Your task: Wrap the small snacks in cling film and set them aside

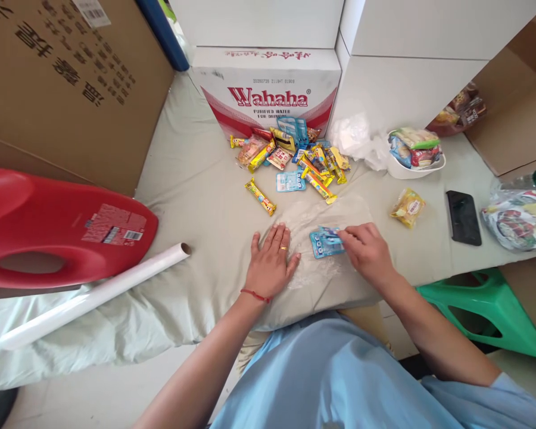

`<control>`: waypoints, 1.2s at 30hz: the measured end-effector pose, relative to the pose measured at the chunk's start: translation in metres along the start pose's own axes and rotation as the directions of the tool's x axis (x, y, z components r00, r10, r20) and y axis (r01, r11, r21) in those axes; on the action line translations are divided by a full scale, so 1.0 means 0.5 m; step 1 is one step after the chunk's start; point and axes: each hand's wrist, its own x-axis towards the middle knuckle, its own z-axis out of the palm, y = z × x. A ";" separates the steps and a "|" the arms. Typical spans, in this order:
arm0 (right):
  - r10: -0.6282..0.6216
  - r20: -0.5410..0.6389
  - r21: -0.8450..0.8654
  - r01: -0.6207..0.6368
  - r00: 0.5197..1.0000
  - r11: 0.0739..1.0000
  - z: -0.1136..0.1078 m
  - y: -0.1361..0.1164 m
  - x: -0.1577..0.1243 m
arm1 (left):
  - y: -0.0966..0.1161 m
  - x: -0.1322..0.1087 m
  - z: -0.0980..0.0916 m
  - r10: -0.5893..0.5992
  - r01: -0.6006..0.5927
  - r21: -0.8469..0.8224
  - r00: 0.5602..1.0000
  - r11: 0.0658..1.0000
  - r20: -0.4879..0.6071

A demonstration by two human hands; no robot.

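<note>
My left hand (270, 259) lies flat on the cloth, fingers stretched, at the left edge of a thin clear plastic sheet (301, 271). On that sheet rest small blue packets (324, 245), overlapping one another. With thumb and fingers closed, my right hand (367, 250) pinches the right end of a blue packet there. A yellow snack bar (261, 196) lies alone beyond my left hand. Behind it spreads a pile of wrapped snacks, with yellow bars (318, 185), a flat blue packet (290, 182) and a white-and-red packet (279, 158).
A Wahaha carton (268, 83) stands behind the pile. On the left are a red jug (67, 229) and a white plastic roll (98, 298). To the right sit a white basket (413, 170) of snacks, a yellow packet (408, 207), a phone (463, 217) and, lower, a green stool (486, 316).
</note>
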 end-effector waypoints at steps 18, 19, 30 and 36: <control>-0.142 0.438 0.156 0.080 0.888 0.984 -0.001 0.043 0.066 | 0.000 0.000 -0.004 0.006 -0.006 -0.002 1.000 1.000 -0.010; -0.155 0.455 0.158 0.092 0.877 0.983 0.003 0.044 0.068 | 0.001 0.000 -0.004 0.004 -0.004 -0.004 1.000 1.000 -0.009; 0.011 0.283 0.192 -0.068 0.959 0.979 -0.043 0.048 0.118 | -0.002 0.000 0.001 0.005 -0.005 -0.020 1.000 1.000 -0.010; -0.091 0.464 0.162 0.017 0.881 0.987 0.030 0.019 0.106 | -0.003 0.000 0.003 0.006 -0.006 -0.019 1.000 1.000 -0.017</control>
